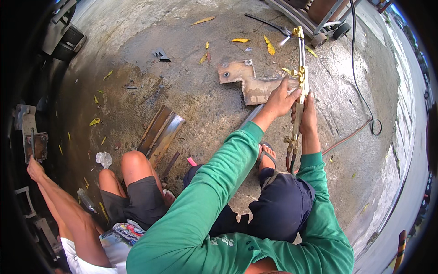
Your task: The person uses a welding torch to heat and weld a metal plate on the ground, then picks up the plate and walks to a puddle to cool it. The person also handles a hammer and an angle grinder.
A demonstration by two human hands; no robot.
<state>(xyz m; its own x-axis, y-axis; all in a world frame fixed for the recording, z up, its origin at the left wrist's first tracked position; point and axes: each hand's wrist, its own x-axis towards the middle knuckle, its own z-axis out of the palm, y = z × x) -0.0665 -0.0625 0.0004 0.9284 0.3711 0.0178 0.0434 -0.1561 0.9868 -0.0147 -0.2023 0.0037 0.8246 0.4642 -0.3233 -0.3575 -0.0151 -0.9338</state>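
Observation:
A brass and silver cutting torch (pixel 300 86) points away from me, its head at the far end with a small whitish flame-like glow beside it. My right hand (pixel 309 119) is wrapped round the torch's handle. My left hand (pixel 279 100) grips it from the left, index finger stretched toward the brass valves and thumb against the body. Below the left hand, a flat, angular rusty steel plate (pixel 250 84) with bolt holes lies on the concrete. Hoses (pixel 290 160) run from the torch's near end past my knee.
Tongs or pliers (pixel 269 23) lie by a wheeled cart (pixel 319 27). A black cable (pixel 360 91) loops at the right. Grooved steel pieces (pixel 160 132) lie left of my arm. At the left, a person's hand (pixel 35 170) touches a metal bracket (pixel 34 137).

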